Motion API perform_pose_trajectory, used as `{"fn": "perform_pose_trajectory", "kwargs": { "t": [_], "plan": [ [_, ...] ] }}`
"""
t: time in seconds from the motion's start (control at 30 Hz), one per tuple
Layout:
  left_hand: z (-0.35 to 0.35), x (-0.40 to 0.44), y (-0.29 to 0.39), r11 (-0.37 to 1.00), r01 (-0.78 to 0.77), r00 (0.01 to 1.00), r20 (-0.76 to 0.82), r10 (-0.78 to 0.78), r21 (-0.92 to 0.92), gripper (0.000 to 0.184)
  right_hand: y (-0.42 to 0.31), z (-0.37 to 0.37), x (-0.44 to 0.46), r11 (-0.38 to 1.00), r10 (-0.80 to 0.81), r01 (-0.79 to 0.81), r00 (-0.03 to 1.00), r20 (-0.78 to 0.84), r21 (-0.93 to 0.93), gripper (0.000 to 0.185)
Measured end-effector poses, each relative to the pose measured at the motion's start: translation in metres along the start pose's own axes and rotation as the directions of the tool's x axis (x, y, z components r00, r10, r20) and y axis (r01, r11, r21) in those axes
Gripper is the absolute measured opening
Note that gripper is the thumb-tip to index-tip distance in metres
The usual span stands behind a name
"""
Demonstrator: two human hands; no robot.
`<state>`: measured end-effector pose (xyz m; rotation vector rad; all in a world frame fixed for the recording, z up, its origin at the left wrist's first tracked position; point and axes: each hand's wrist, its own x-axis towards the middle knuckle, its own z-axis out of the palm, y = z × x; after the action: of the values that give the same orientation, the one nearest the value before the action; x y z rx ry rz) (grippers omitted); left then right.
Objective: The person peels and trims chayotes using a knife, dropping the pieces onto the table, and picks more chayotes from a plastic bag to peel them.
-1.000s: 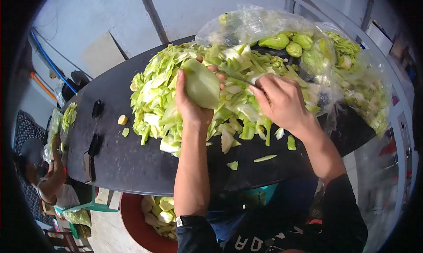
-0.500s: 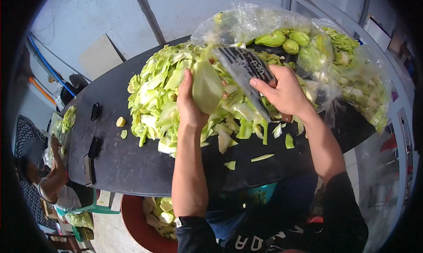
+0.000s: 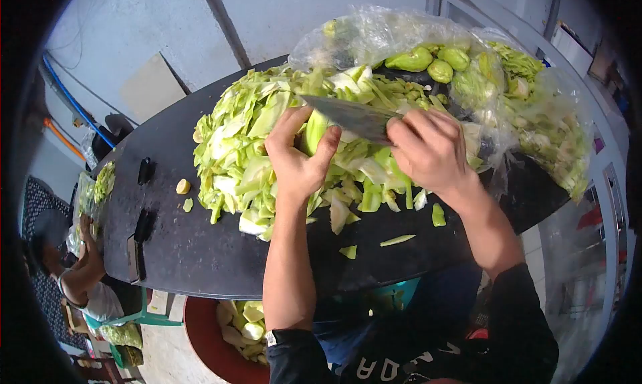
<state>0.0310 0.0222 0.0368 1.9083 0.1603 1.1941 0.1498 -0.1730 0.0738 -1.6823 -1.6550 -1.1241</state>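
Note:
My left hand (image 3: pixel 299 158) is closed around a pale green chayote (image 3: pixel 314 131), thumb on its near side. In my right hand (image 3: pixel 431 150) is a broad-bladed cleaver (image 3: pixel 351 116), its handle hidden in my fist. The blade is blurred and reaches left to the top of the chayote; whether it is cutting in I cannot tell. Behind and below both hands spreads a large heap of green chayote peelings and slices (image 3: pixel 234 140) on the dark table (image 3: pixel 194 250).
Whole chayotes (image 3: pixel 440 71) lie at the back by a clear plastic bag (image 3: pixel 394 33). At right is another bag of cut pieces (image 3: pixel 548 136). A red tub (image 3: pixel 200 330) with peeled pieces stands below the table edge. Another person (image 3: pixel 87 277) sits at far left.
The cleaver has turned from its flat side facing me to a nearly edge-on slant, its tip now at the chayote. My left hand has turned the chayote and shifted its grip.

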Motion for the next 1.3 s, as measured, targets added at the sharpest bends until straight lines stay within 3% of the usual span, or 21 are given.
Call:
{"fn": "perform_pose_trajectory", "kwargs": {
  "t": [0.03,0.1,0.2,0.33,0.4,0.67,0.77,0.83,0.9,0.93,1.0,1.07,1.23,1.3],
  "plan": [
    [0.0,0.001,0.001,0.992,-0.094,0.995,0.026,0.093,0.078,0.044,-0.003,0.001,-0.001,1.0,0.003,-0.003,1.0,0.001,-0.002,0.01],
    [0.006,-0.002,0.008,0.994,-0.092,0.996,-0.006,0.093,0.055,0.045,-0.007,0.004,0.0,0.996,-0.092,0.092,0.992,-0.086,0.002,0.013],
    [0.008,-0.001,0.012,0.936,-0.292,0.95,-0.049,0.307,0.197,0.042,-0.012,0.003,0.004,0.991,-0.129,0.131,0.985,-0.11,0.005,0.012],
    [0.006,-0.001,0.008,0.928,-0.329,0.936,-0.073,0.345,0.176,0.043,-0.007,0.009,0.002,0.992,-0.124,0.123,0.986,-0.111,-0.009,0.011],
    [-0.002,-0.002,0.005,0.964,-0.159,0.987,0.031,0.156,0.211,0.044,0.005,0.017,-0.001,0.997,-0.071,0.072,0.995,-0.074,0.017,0.009],
    [0.003,-0.001,0.007,0.977,-0.2,0.976,-0.074,0.205,0.073,0.043,0.019,0.022,-0.01,0.998,-0.026,0.023,0.999,-0.044,-0.058,0.008],
    [0.001,0.001,0.014,0.992,-0.126,0.98,-0.157,0.12,-0.028,0.048,0.021,0.024,-0.012,0.996,-0.029,0.025,0.998,-0.047,-0.08,0.007],
    [-0.005,0.001,0.028,0.996,-0.071,0.995,-0.071,0.074,0.046,0.054,0.024,0.026,-0.014,0.986,-0.039,0.034,0.999,-0.03,-0.163,0.006],
    [-0.01,0.006,0.027,0.927,-0.297,0.954,0.098,0.282,0.23,0.063,0.027,0.029,-0.013,0.98,-0.05,0.04,0.998,-0.044,-0.196,0.006],
    [-0.012,0.006,0.029,0.901,-0.33,0.939,0.194,0.283,0.283,0.066,0.029,0.029,-0.013,0.973,-0.061,0.048,0.997,-0.053,-0.226,0.006],
    [-0.013,0.005,0.039,0.872,-0.364,0.917,0.292,0.273,0.327,0.068,0.029,0.029,-0.014,0.97,-0.051,0.04,0.998,-0.04,-0.241,0.005],
    [-0.008,0.002,0.051,0.844,-0.3,0.898,0.43,0.094,0.444,0.07,0.029,0.029,-0.015,0.967,-0.042,0.034,0.999,-0.026,-0.251,0.004],
    [-0.007,0.005,0.041,0.831,-0.227,0.914,0.407,0.001,0.507,0.07,0.028,0.033,-0.017,0.954,-0.098,0.093,0.995,-0.004,-0.284,0.002],
    [-0.013,0.007,0.031,0.797,-0.12,0.945,0.313,-0.091,0.593,0.072,0.028,0.034,-0.018,0.957,-0.092,0.089,0.996,0.003,-0.277,0.002]
  ]
}}
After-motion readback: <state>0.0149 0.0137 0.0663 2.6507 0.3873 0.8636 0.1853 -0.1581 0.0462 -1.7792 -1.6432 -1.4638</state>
